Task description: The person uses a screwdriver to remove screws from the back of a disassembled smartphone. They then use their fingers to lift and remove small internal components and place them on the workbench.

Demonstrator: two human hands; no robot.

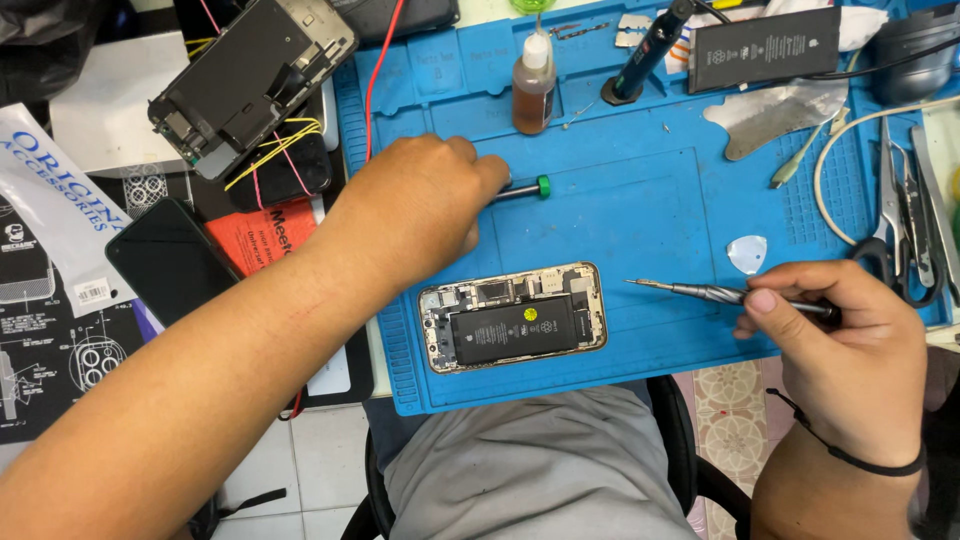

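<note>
An opened phone point(513, 316) with its black battery showing lies on the blue work mat point(640, 210), near the mat's front edge. My right hand point(845, 345) holds a slim grey screwdriver point(700, 291), its tip pointing left toward the phone. Above the phone, my left hand point(420, 210) rests on the mat with its fingers closed around a green-capped screwdriver point(527, 190), whose cap sticks out to the right.
A small amber bottle point(533, 85), a black pen-shaped tool point(645, 50) and a spare battery point(765, 45) stand at the mat's back. A metal pry sheet point(775, 115), a white pick point(747, 253), scissors and tweezers point(900, 215) lie right. A detached screen point(250, 80) and dark phone point(170, 262) lie left.
</note>
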